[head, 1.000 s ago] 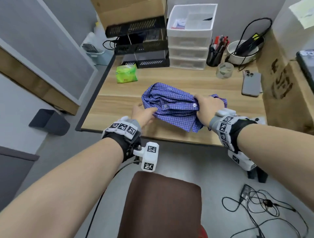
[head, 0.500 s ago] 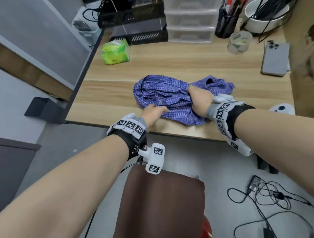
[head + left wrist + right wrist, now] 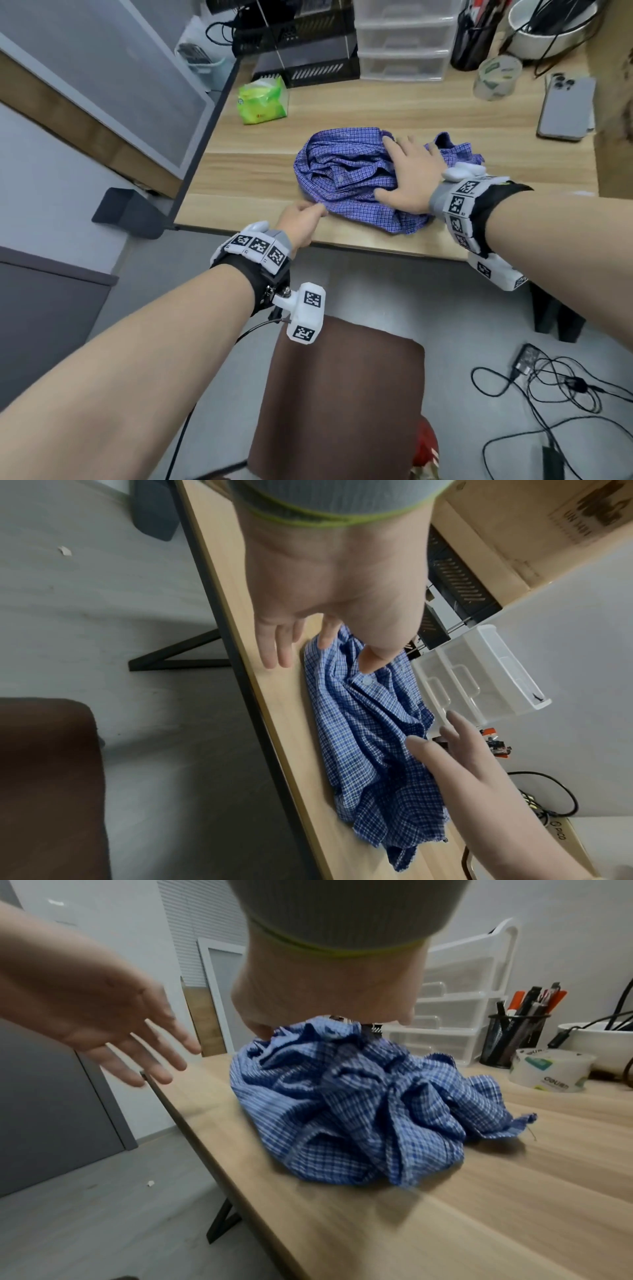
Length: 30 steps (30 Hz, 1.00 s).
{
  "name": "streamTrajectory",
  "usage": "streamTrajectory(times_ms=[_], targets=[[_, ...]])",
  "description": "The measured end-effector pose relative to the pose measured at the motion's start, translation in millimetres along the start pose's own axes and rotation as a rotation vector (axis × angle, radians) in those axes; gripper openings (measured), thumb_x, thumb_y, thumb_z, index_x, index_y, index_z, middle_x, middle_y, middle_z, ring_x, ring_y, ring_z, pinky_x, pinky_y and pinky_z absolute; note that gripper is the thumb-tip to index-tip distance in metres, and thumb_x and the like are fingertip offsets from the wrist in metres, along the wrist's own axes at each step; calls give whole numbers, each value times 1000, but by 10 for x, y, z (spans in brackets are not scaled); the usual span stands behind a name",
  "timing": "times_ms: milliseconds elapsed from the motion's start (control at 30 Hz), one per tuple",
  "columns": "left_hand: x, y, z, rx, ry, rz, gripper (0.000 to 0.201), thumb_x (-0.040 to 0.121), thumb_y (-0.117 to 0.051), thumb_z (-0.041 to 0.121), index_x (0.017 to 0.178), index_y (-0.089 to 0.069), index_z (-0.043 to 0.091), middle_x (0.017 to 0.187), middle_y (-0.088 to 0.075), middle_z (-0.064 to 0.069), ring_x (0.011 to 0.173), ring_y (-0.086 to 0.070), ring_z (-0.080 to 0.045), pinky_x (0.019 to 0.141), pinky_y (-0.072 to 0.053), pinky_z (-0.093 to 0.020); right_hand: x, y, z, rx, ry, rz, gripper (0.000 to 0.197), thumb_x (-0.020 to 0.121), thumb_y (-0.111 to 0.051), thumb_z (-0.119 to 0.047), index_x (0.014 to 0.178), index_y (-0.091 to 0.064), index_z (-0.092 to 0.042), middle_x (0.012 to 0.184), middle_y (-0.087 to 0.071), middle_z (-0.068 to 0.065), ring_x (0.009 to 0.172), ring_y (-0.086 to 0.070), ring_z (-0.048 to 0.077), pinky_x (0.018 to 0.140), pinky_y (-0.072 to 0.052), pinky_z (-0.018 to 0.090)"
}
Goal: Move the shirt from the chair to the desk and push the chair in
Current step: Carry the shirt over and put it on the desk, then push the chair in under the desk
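Observation:
The blue checked shirt lies crumpled on the wooden desk, close to its near edge. My right hand rests flat on the shirt's right side with straight, spread fingers. My left hand is at the shirt's near left corner. In the left wrist view its fingers are straight over the desk edge and the thumb touches the shirt. The right wrist view shows the shirt bunched under my right hand and the left hand open beside it. The brown chair stands below the desk edge, pulled out.
On the desk's far side are a green tissue pack, a drawer unit, a pen holder, a tape roll, a bowl and a phone. Cables lie on the floor right of the chair.
My right hand has let go of the bunched shirt and now lies flat on it. My left hand has opened and slid back to the shirt's near left corner.

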<state>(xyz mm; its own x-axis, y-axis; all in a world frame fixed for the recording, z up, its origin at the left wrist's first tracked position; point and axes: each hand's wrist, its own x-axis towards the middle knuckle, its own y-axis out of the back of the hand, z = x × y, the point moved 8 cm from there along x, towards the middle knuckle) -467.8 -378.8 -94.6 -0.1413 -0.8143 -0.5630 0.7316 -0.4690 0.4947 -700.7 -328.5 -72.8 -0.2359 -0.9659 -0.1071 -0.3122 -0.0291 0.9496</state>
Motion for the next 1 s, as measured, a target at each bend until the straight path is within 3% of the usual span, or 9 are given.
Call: streamTrajectory(times_ms=[133,267,333,433,533,633,766,833,1000], targets=[[-373,379,-169,45,52,-18,51,92,-62,27,137,-48,8,97,-56,-2,99,-63,-25,93,-58,-41,-319,383,-382,97,1,57,88,83,-59,-42,157,-26,-7,152,-43,21,137,-44,42,112,-39,54],[-753,667,-345,64,31,-59,51,93,-60,27,138,-48,7,130,-59,-9,101,-66,-25,88,-58,-37,-791,494,-704,160,-30,63,73,87,-60,-24,153,-32,-6,145,-49,22,128,-51,42,98,-50,53],[-1040,832,-506,77,2,-69,45,94,-59,26,134,-51,8,133,-55,-7,101,-68,-26,90,-58,-37,-1155,457,-901,151,-33,61,70,87,-59,-18,151,-34,-5,143,-49,22,128,-51,42,98,-50,53],[-1504,1116,-920,154,-50,-102,41,94,-59,26,130,-56,7,117,-53,-6,101,-72,-27,94,-59,-39,-1776,354,-1297,112,-64,74,67,88,-62,-16,149,-37,-4,139,-50,22,127,-50,41,97,-49,50],[-1903,1375,-1391,256,-63,-155,35,92,-61,27,121,-58,7,93,-52,-4,86,-72,-24,88,-61,-39,-2368,103,-1670,101,-102,38,65,87,-65,-18,145,-41,-2,139,-51,24,127,-51,42,99,-48,48],[-2267,1667,-1923,377,-73,-199,17,88,-64,30,93,-55,17,93,-52,-9,84,-75,-25,91,-61,-42,-2902,-210,-2070,95,-128,-52,65,87,-65,-22,145,-42,-5,143,-50,21,128,-53,41,100,-49,50],[-2566,1868,-2688,560,-78,-227,18,85,-70,24,88,-55,15,88,-62,-11,75,-68,-25,75,-56,-35,-3532,-805,-2440,75,-124,-214,61,89,-64,-25,143,-43,-7,142,-49,20,125,-56,39,99,-49,48],[-2642,1852,-3038,691,-86,-266,27,81,-76,26,96,-59,12,91,-66,-10,81,-67,-26,79,-55,-34,-3817,-1118,-2546,68,-133,-318,60,91,-64,-28,143,-43,-8,141,-50,17,123,-58,37,100,-49,46],[-2938,1532,-3704,1026,-212,-472,94,64,-91,38,143,-46,15,133,-59,-9,119,-61,-28,102,-49,-38,-4393,-1767,-2764,77,-106,-556,70,84,-72,-45,140,-46,-13,139,-56,10,123,-60,29,103,-48,41]])
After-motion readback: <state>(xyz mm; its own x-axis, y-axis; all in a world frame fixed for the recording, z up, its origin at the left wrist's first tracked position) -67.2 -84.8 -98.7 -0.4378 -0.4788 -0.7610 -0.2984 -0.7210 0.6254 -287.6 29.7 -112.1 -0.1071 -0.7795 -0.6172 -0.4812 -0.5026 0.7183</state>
